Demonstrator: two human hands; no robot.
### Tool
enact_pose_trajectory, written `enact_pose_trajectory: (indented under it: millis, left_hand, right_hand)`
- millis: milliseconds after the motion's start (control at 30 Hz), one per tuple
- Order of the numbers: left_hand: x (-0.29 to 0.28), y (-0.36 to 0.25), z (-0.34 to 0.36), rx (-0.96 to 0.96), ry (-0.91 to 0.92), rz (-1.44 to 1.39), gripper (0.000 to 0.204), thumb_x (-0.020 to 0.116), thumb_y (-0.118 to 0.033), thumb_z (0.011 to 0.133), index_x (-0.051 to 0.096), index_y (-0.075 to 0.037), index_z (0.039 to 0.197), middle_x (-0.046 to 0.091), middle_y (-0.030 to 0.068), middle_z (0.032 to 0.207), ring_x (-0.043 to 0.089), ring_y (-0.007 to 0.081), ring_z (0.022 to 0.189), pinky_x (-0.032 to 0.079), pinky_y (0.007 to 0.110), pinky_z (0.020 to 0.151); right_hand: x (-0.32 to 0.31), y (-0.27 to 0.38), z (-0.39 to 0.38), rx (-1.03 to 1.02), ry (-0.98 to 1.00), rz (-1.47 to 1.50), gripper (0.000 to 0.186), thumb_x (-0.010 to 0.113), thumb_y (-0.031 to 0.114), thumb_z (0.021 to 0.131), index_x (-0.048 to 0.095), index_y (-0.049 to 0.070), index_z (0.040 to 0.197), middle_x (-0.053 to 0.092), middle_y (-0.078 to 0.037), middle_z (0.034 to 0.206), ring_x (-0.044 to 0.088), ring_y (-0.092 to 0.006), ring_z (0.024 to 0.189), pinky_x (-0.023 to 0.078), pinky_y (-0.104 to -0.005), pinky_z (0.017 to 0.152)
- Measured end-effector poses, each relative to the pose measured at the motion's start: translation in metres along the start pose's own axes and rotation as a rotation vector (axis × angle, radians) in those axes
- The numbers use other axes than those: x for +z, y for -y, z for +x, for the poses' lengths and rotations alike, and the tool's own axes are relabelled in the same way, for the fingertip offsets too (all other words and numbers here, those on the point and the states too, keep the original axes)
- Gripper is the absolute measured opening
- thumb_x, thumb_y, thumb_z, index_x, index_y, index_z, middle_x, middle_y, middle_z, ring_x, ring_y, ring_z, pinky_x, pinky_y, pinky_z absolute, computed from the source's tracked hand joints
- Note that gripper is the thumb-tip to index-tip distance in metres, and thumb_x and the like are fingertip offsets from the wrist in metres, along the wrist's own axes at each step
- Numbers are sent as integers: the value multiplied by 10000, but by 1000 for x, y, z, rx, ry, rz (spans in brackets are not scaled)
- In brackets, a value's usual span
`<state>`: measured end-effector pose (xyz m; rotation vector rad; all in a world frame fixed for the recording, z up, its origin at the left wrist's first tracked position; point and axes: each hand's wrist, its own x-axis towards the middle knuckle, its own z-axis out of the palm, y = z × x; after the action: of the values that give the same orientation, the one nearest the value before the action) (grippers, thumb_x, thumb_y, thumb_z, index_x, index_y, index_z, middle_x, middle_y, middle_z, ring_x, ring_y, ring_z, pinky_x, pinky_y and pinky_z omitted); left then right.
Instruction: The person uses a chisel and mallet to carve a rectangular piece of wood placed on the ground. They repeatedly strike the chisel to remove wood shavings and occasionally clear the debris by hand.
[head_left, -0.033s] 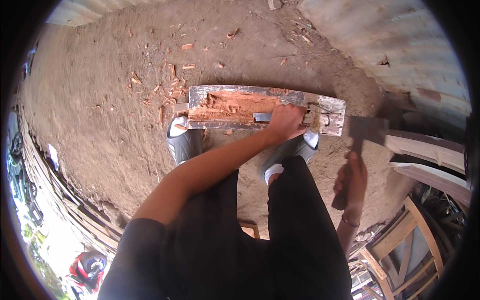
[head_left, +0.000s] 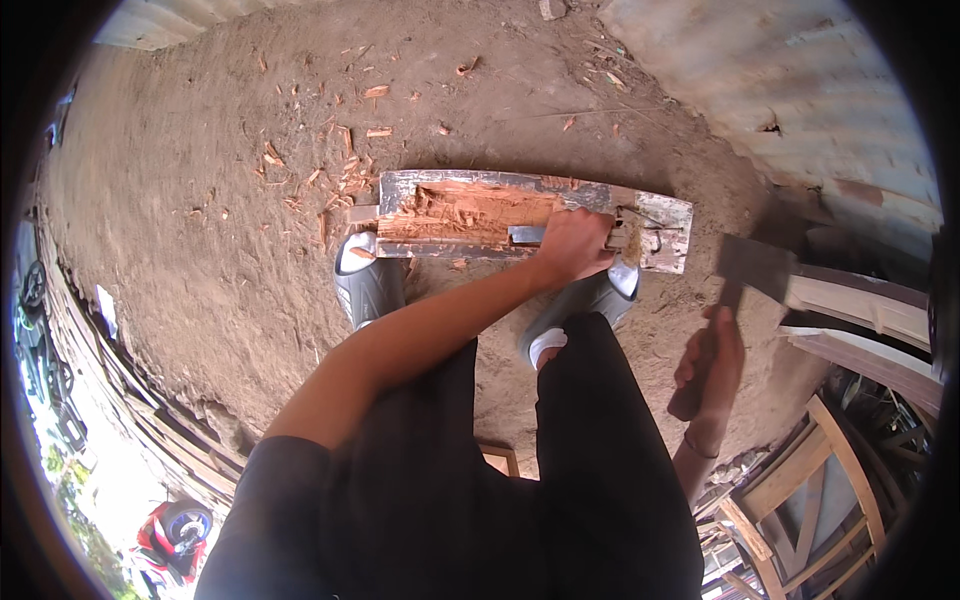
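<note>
An old grey plank (head_left: 655,215) lies across the dirt in front of my feet, its middle gouged out to raw reddish wood (head_left: 470,212). My left hand (head_left: 575,245) reaches across my body and grips the plank's right part, closed around a flat grey metal blade (head_left: 525,234) that lies along the gouge. My right hand (head_left: 712,362) hangs to the right, apart from the plank, shut on the wooden handle of a hatchet whose dark head (head_left: 748,268) points up. My grey shoes (head_left: 368,282) stand against the plank's near edge.
Reddish wood chips (head_left: 335,175) are scattered over the dirt left of and beyond the plank. A corrugated metal sheet (head_left: 800,90) stands at the upper right. Pale boards (head_left: 860,300) and wooden frames (head_left: 800,480) crowd the right side. A plank fence (head_left: 130,400) runs along the left.
</note>
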<state>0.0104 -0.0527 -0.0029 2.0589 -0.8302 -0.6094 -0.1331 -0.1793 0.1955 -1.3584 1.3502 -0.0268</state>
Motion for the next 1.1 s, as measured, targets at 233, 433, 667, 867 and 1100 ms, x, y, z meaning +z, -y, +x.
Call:
enact_pose_trajectory:
  millis: [233, 433, 667, 867, 1100]
  left_hand:
    - [-2, 3, -3, 36, 41, 42, 254, 761, -259, 720, 672, -48, 829, 714, 169, 809, 719, 364, 801, 562, 485, 708]
    - [2, 1, -6, 73, 13, 78, 239, 748, -254, 727, 675, -55, 838, 700, 161, 761, 710, 367, 764, 551, 484, 670]
    - [-1, -2, -8, 14, 20, 31, 250, 765, -269, 733, 673, -60, 835, 710, 174, 793, 722, 359, 802, 553, 490, 709]
    - [-2, 9, -11, 22, -18, 101, 242, 758, -279, 746, 658, -71, 818, 696, 152, 774, 707, 361, 782, 541, 482, 695]
    - [-5, 1, -12, 33, -10, 27, 252, 760, -281, 744, 660, -60, 815, 691, 171, 761, 709, 368, 783, 542, 491, 708]
  right_hand:
    - [18, -26, 0, 103, 281, -270, 377, 545, 440, 1039, 542, 67, 1093, 485, -25, 619, 463, -128, 403, 387, -285, 372]
    - [-13, -26, 1, 129, -24, 37, 397, 544, 510, 1032, 518, 122, 1109, 445, 4, 611, 416, -105, 398, 354, -267, 343]
    - [28, -41, 5, -8, 54, -164, 372, 557, 454, 1032, 546, 85, 1072, 483, -4, 608, 459, -104, 422, 359, -265, 386]
    - [-10, -13, -9, 80, 154, -239, 385, 551, 473, 1040, 547, 92, 1095, 479, 4, 603, 451, -101, 379, 362, -265, 336]
    - [22, -30, -4, -119, -44, -90, 370, 561, 428, 1034, 533, 67, 1110, 463, 2, 595, 441, -105, 396, 373, -287, 345]
